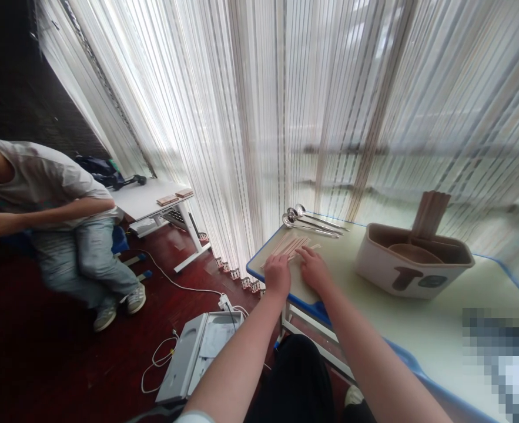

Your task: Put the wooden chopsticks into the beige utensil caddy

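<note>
Both my hands rest on a loose bundle of pale wooden chopsticks (291, 245) lying near the left corner of a pale green table (418, 329). My left hand (277, 274) is curled over the near ends of the chopsticks. My right hand (313, 268) lies beside it with fingers stretched flat over the sticks. Behind the chopsticks lie three metal spoons (305, 220).
A beige holder tub (411, 264) with upright wooden sticks (430, 212) stands at mid-table. Striped curtains hang behind. A seated person (56, 217) is at the left near a white desk (151, 197). A grey device (200, 358) and cables lie on the red floor.
</note>
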`<state>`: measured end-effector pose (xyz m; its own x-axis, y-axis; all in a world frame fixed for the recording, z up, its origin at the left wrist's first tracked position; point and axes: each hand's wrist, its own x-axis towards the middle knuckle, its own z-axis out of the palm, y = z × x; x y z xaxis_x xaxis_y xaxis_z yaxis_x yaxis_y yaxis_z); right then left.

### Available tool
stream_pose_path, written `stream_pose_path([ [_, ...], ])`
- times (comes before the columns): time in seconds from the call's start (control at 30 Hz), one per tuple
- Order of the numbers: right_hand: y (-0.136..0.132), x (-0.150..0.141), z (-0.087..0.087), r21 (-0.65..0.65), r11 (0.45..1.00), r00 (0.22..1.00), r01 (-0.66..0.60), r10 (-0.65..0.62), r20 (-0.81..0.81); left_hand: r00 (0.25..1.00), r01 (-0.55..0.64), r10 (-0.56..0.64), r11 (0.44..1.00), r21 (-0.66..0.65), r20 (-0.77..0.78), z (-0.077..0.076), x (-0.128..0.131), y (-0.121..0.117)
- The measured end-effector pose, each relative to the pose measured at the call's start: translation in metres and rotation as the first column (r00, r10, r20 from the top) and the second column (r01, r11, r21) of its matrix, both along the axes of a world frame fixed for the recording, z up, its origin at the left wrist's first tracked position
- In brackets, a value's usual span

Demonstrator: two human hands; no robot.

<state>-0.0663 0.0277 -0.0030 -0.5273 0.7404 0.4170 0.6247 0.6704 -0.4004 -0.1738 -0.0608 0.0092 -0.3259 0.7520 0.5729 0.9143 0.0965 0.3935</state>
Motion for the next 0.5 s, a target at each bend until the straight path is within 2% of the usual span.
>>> stream_pose_path([
  [0.1, 0.001, 0.001, 0.000, 0.022, 1.000, 0.998, 0.008, -0.006, -0.061, 0.998, 0.031, -0.034, 0.998, 0.055, 0.051, -0.002, 0.001, -0.003],
  [0.23, 0.001, 0.003, 0.002, 0.058, 0.996, 0.990, 0.067, -0.059, -0.130, 0.991, 0.087, -0.105, 0.976, 0.202, 0.081, -0.008, -0.001, -0.004],
  [0.37, -0.002, 0.008, 0.005, 0.083, 0.983, 0.972, 0.163, -0.146, -0.185, 0.983, 0.017, -0.080, 0.935, 0.355, 0.164, -0.016, -0.005, 0.000],
  [0.5, -0.004, 0.011, 0.007, 0.103, 0.967, 0.956, 0.231, -0.206, -0.210, 0.980, 0.030, -0.101, 0.927, 0.375, 0.170, -0.021, -0.008, 0.001],
])
